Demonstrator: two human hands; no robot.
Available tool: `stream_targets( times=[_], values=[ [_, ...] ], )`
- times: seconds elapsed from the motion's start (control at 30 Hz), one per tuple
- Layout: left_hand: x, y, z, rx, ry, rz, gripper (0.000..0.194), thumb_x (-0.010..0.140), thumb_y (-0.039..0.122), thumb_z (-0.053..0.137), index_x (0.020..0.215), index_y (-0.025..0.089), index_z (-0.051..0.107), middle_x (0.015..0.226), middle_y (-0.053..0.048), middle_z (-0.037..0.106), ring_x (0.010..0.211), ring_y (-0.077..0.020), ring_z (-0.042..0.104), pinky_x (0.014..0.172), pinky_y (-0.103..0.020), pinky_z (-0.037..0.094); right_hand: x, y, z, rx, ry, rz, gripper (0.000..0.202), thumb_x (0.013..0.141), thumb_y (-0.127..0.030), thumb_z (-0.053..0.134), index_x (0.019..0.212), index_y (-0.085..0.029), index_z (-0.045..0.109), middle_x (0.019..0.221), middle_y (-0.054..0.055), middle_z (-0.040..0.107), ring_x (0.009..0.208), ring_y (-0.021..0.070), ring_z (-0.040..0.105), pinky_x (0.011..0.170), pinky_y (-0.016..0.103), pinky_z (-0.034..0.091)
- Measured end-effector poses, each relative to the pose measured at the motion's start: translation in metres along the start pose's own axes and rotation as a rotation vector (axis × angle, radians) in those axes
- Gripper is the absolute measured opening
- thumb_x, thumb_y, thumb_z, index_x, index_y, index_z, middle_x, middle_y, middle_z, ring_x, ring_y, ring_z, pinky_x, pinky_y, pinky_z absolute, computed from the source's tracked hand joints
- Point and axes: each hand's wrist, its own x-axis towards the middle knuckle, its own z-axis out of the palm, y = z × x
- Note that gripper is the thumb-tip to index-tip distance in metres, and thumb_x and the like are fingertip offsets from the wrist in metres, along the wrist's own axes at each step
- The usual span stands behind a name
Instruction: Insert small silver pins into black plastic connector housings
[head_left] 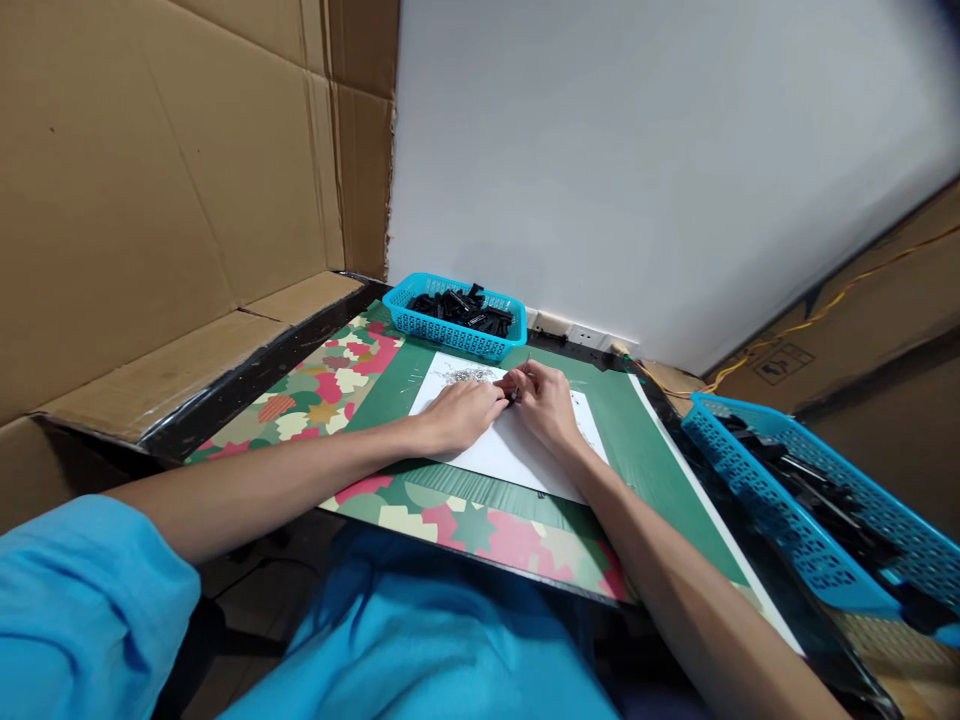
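Over a white sheet (517,455) my two hands meet, fingertips almost touching. My left hand (463,415) is closed, its fingers pinching a small black part (511,396) that shows only in a sliver between the hands. My right hand (546,400) is closed in a pinch at that same part. A thin rod-like thing (528,360) sticks up from its fingertips, too small to name. Just beyond my left hand lies a loose heap of tiny metal pieces (466,375) on the sheet. Specks are scattered near the sheet's right edge.
A blue basket (457,338) of black plastic parts stands behind the sheet on the green patterned board (645,450). Another blue basket (780,530) with long black pieces is at the right. Cardboard (172,200) walls the left; sockets (585,336) line the back wall.
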Motion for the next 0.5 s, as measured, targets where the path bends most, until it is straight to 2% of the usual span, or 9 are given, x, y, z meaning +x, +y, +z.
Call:
stream_targets(
  times=[0.17,0.37,0.5],
  values=[
    [-0.001,0.004,-0.001,0.071,-0.019,0.031,0.042,0.112,0.031,0.036,0.108,0.014,0.074,0.1,-0.016,0.078,0.094,-0.0315,0.075,0.082,-0.043,0.055,-0.004,-0.002,0.003,0.007,-0.022,-0.043,0.024,0.098,-0.029,0.056,0.082,-0.02,0.07,0.087,0.007,0.082,0.079,0.0235,0.074,0.076,0.033,0.051],
    [-0.003,0.007,-0.002,0.13,-0.02,0.064,0.046,0.113,0.033,0.034,0.109,0.013,0.075,0.095,-0.017,0.079,0.086,-0.0307,0.075,0.075,-0.041,0.054,0.001,0.01,0.003,0.393,-0.023,0.178,0.031,0.099,-0.049,0.062,0.088,-0.02,0.067,0.089,0.013,0.082,0.083,0.0264,0.079,0.078,0.039,0.063],
    [-0.003,0.006,0.0,0.147,-0.018,0.078,0.045,0.112,0.032,0.035,0.108,0.012,0.075,0.095,-0.017,0.079,0.086,-0.0311,0.075,0.074,-0.041,0.054,0.0,0.014,0.0,0.464,-0.058,0.201,0.032,0.098,-0.05,0.065,0.089,-0.02,0.065,0.091,0.013,0.082,0.086,0.0267,0.08,0.081,0.04,0.064]
  ],
)
